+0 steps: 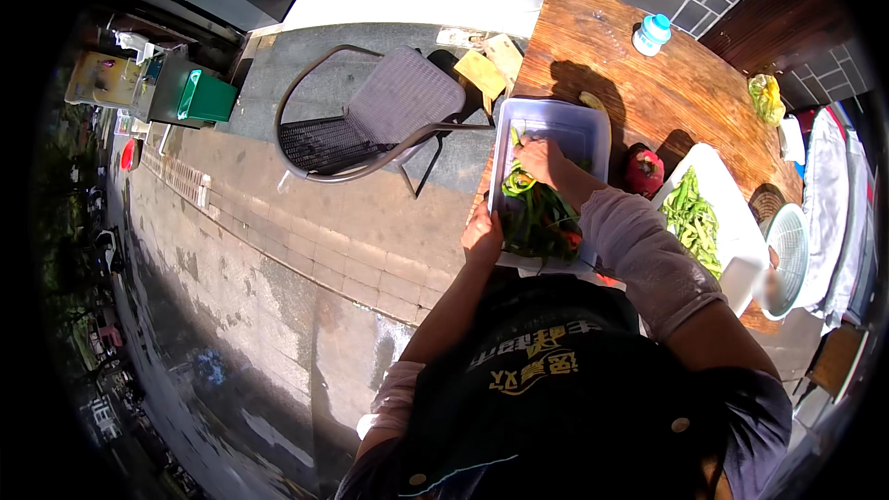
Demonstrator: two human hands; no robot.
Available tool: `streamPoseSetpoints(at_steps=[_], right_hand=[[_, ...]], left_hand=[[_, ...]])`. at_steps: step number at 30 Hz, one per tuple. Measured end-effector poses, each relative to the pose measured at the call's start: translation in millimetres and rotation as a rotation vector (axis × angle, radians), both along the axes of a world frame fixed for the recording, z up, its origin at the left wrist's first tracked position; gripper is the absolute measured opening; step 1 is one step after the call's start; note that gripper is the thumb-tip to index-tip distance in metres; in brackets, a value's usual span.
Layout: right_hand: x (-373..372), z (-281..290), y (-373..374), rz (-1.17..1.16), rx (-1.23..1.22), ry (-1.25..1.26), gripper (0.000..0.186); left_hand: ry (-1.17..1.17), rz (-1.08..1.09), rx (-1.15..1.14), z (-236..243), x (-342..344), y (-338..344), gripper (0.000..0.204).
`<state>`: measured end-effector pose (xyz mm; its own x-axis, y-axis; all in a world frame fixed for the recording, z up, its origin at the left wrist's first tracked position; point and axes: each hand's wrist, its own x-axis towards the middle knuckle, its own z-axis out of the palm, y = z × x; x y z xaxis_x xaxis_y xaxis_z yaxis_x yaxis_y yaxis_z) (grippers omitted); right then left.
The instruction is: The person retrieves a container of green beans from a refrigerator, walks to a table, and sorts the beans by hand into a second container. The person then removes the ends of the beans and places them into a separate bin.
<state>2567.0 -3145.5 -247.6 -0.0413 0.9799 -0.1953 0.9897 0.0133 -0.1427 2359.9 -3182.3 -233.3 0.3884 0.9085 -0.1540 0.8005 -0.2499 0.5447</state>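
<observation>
A pale lavender plastic bin [597,143] sits on the edge of the wooden table, with long green peppers [537,222] and a few red ones heaped in its near part. My left hand [482,236] grips the bin's left rim, fingers curled against the wall. Inside the bin, my right hand [540,159] is closed on some green peppers; its fingertips are partly hidden. A white tray [732,218] to the right holds a pile of green pods or peppers [691,218]. Between the two containers lies a reddish-pink round thing [644,169], perhaps a dragon fruit.
On the wooden table [685,83] stand a white bottle with a blue cap [652,34] and a yellow-green bag [766,98]. A pale mesh colander [787,259] is beyond the tray. Left of the table is a grey armchair [403,97]; farther off, a green bin [206,95].
</observation>
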Motion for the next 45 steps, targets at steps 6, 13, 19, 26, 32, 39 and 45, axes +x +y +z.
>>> streamPoseSetpoints(at_steps=[6,13,19,26,32,39,45], right_hand=[[36,13,-35,-0.087,-0.127,0.264,0.031],[39,40,-21,-0.424,0.039,0.475,0.041],[11,-8,14,-0.421,0.101,0.320,0.035],[17,1,-2,-0.470,0.093,0.442,0.028],[69,80,-85,-0.700,0.134,1.267,0.017],[118,146,-239,-0.811,0.333,0.239,0.024],[138,100,-295,-1.148,0.438,0.605,0.031]], left_hand=[[-0.010,0.036,-0.099,8,5,0,0.027],[0.010,0.024,-0.160,7,4,4,0.030],[-0.010,0.017,-0.148,10,3,3,0.028],[-0.072,0.022,-0.088,4,1,-1,0.027],[-0.239,-0.175,0.476,34,15,0,0.027],[0.217,-0.713,0.499,-4,75,29,0.022],[0.497,-0.878,0.479,-26,92,49,0.022]])
